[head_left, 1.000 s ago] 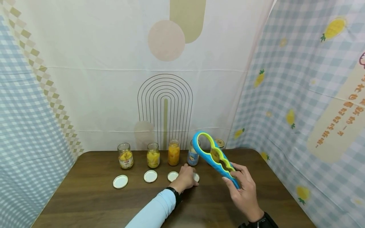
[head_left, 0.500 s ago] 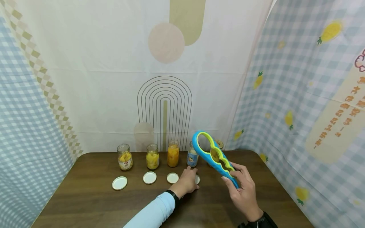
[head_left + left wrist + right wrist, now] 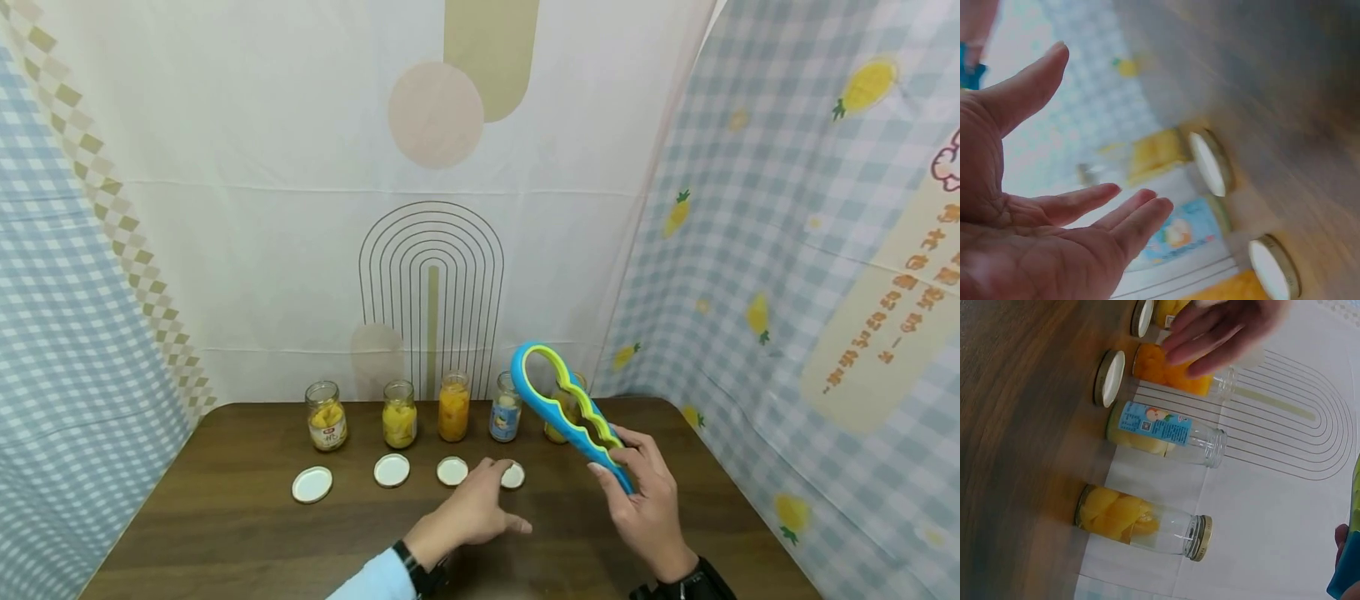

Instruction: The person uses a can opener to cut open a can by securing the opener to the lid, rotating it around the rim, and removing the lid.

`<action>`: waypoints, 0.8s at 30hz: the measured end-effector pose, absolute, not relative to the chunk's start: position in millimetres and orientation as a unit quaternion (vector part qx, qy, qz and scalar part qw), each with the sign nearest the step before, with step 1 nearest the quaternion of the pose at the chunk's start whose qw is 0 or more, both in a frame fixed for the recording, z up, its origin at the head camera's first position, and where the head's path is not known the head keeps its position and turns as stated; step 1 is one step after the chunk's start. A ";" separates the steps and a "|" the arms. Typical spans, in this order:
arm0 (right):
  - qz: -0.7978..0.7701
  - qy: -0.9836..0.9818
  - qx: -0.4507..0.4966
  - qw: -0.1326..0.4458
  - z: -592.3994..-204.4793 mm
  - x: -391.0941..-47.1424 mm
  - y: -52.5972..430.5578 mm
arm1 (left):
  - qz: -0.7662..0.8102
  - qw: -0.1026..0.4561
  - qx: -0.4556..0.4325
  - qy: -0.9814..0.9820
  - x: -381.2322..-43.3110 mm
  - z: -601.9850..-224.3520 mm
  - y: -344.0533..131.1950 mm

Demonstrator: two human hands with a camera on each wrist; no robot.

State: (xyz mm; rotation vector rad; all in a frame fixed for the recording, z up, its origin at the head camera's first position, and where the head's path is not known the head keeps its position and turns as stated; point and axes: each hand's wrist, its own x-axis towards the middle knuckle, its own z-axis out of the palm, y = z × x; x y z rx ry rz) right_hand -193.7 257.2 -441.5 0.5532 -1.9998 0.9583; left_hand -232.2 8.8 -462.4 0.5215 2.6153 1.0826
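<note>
My left hand (image 3: 480, 510) hovers over the table with fingers extended and thumb spread, holding nothing. Just beyond its fingertips an upturned lid (image 3: 513, 476) lies in front of the open jar with a blue label (image 3: 505, 419). My right hand (image 3: 648, 504) grips the handle end of a blue and green jar opener (image 3: 583, 444), raised at a slant with its loop up and to the left. Partly behind the opener stands a jar of yellow fruit (image 3: 1116, 515), with a gold lid (image 3: 1202, 538) on it.
Three more open jars stand along the back edge: one with orange fruit (image 3: 453, 410), one with yellow pieces (image 3: 400, 419), and a wider labelled one (image 3: 327, 421). Upturned white-lined lids (image 3: 392, 470) lie before them. Printed cloth (image 3: 300, 250) hangs behind the brown table (image 3: 247, 533).
My left hand has moved away from the lid by the blue-labelled jar, back toward me, and its fingers have spread. That lid now shows on the table. The right hand keeps its hold.
</note>
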 end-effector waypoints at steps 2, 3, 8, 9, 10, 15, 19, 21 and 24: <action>0.379 -0.795 0.224 0.418 -441.9 -193.8 259.1 | 0.377 0.136 0.185 0.897 -217.0 -454.5 1.0; 0.378 -0.797 0.222 0.415 -442.1 -193.6 260.7 | 0.379 0.136 0.188 0.896 -209.6 -451.2 -3.1; 0.371 -0.813 0.198 0.404 -444.5 -192.5 269.4 | 0.382 0.125 0.202 0.893 -176.9 -446.4 -25.9; 0.370 -0.813 0.195 0.406 -445.4 -192.3 270.8 | 0.387 0.122 0.208 0.890 -173.3 -451.3 -31.0; 0.369 -0.811 0.194 0.410 -446.6 -192.4 272.2 | 0.392 0.123 0.214 0.887 -171.1 -457.6 -36.1; 0.370 -0.809 0.189 0.416 -451.3 -191.7 276.4 | 0.398 0.128 0.235 0.877 -175.3 -499.8 -58.9; 0.371 -0.809 0.191 0.415 -452.8 -191.4 278.5 | 0.410 0.116 0.217 0.878 -173.0 -504.6 -64.0; 0.370 -0.810 0.187 0.415 -453.4 -190.6 279.4 | 0.415 0.120 0.205 0.878 -172.1 -502.0 -63.3; 0.370 -0.813 0.181 0.412 -454.3 -189.1 280.2 | 0.416 0.119 0.208 0.877 -172.1 -504.8 -62.1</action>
